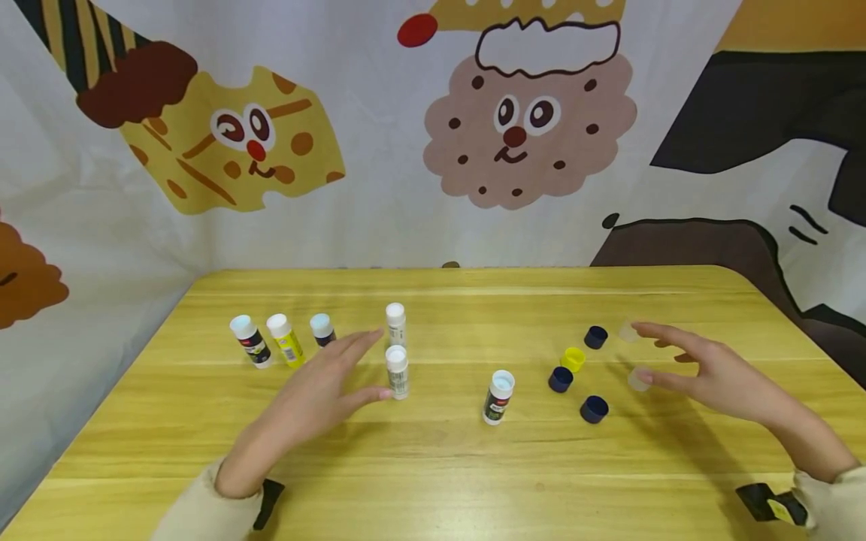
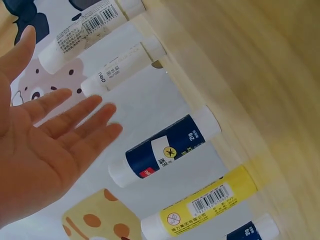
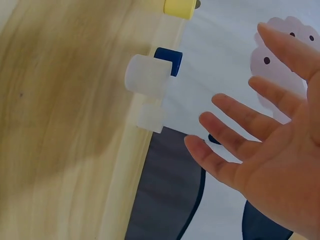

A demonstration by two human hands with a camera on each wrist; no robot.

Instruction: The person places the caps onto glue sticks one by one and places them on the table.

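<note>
Two white glue sticks [image 1: 398,375] stand just right of the left hand [image 1: 321,389], its fingers spread; two translucent caps [image 3: 146,75] sit left of the spread right hand [image 1: 721,379].

Head view: your left hand [image 1: 325,387] covers the lower part of a blue glue stick [image 1: 322,327]. Front white stick [image 1: 398,373] hides the foot of the rear white stick [image 1: 395,319]. Your right hand [image 1: 710,372] overlaps the near clear cap [image 1: 635,381]. Small label print unreadable here. Left wrist view: bottom edge cuts off another blue stick [image 2: 245,231]. Right wrist view: a clear cap partly hides a blue cap [image 3: 172,57]; top edge crops the yellow cap [image 3: 179,7].
</note>
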